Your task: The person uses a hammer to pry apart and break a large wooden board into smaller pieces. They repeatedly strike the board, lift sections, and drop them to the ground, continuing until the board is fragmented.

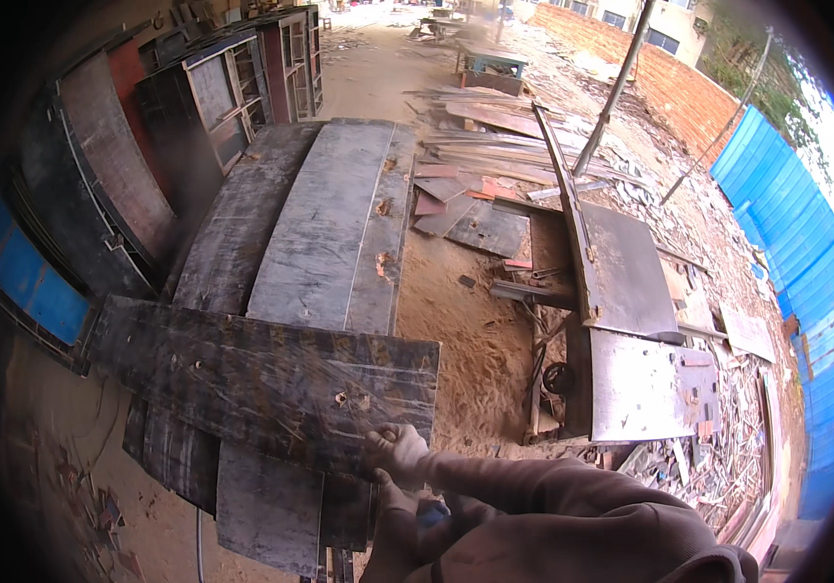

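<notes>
A long dark plywood board (261, 374), scuffed and stained, lies across the near end of the stacked boards. My right hand (399, 452) is closed on its near edge by the right corner. Just below it, my left hand (395, 500) is up against the same edge, thumb raised; its other fingers are hidden under the board. Both forearms come in from the lower right in brownish sleeves. A small blue patch (432, 512) shows beside my left hand, too little of it to name.
Grey plywood sheets (325, 219) lie stacked beyond the board, with more panels (266, 500) beneath. Panels and frames (111, 146) lean at the left. To the right stands a saw table (631, 379) with a handwheel. Scrap wood (670, 466) and a blue metal fence (791, 282) lie farther right.
</notes>
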{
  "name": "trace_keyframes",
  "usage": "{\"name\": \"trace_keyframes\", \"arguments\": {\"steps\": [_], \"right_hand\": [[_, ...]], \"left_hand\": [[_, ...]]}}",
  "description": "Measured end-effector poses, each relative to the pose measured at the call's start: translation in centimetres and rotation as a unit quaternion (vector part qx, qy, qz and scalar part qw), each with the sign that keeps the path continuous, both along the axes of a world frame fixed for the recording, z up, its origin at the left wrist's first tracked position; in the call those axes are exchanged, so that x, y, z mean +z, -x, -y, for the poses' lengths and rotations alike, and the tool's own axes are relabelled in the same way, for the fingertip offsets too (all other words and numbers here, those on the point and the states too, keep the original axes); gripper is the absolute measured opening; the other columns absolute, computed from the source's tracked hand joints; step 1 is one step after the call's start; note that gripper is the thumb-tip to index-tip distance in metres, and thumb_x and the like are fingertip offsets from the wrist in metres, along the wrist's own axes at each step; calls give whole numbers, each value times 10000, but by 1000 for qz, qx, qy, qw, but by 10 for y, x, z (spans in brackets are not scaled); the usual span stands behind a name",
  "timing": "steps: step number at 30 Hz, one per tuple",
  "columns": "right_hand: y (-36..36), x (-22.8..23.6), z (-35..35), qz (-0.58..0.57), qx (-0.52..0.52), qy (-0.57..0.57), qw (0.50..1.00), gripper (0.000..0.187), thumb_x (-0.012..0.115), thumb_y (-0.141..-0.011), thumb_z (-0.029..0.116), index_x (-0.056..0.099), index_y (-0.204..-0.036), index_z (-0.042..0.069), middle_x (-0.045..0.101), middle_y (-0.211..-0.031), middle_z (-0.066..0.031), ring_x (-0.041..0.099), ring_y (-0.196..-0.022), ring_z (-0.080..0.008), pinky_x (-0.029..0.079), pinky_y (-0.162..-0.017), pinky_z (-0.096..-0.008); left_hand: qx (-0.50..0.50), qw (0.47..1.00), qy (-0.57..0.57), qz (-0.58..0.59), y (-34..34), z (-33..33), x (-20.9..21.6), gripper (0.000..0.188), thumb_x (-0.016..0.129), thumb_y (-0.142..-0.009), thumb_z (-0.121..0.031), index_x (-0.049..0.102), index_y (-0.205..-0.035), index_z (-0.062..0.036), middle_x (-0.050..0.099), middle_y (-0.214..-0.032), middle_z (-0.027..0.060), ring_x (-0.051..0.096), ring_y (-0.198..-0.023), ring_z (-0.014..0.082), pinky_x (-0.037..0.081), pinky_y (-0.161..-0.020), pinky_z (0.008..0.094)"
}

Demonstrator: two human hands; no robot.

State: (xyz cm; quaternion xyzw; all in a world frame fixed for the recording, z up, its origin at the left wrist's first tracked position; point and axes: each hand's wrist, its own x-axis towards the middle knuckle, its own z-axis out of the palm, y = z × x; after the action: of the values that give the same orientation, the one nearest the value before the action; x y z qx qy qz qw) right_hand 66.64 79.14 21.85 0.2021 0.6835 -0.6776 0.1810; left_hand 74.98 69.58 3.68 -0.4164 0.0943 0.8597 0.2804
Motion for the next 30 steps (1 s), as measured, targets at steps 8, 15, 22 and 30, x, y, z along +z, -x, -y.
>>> {"name": "trace_keyframes", "arguments": {"steps": [8,15,22,30], "right_hand": [[34,-48,-25,-99,-86,28,991,333,699,-999,336,706,-921,12,611,-711,25,490,-671,-84,439,-622,-294],[80,-57,-52,-86,-54,-19,995,364,703,-987,380,721,-858,40,571,-633,16,449,-629,-92,414,-581,-332],[127,-95,-136,-373,103,-332,860,230,652,-996,244,723,-855,76,617,-652,-24,537,-549,-146,445,-507,-325],[178,-18,-164,-84,-60,-5,995,493,651,-984,429,488,-617,144,387,-476,-15,352,-380,-169,314,-402,-362]], "left_hand": [[-112,966,167,-162,-23,2,-26,551,606,-1030,-446,537,-1442,-86,594,-1458,70,578,-1297,235,503,-1081,421],[-13,923,326,-206,-12,-30,7,589,618,-1026,-458,556,-1387,4,640,-1341,106,610,-1210,269,436,-1129,363],[60,924,357,-120,-26,-31,-10,654,594,-1011,-516,527,-1422,-13,619,-1380,117,605,-1241,287,448,-1129,396],[181,956,229,-39,-27,-44,-16,750,574,-985,-605,487,-1471,-41,594,-1424,114,594,-1278,293,479,-1110,436]]}}
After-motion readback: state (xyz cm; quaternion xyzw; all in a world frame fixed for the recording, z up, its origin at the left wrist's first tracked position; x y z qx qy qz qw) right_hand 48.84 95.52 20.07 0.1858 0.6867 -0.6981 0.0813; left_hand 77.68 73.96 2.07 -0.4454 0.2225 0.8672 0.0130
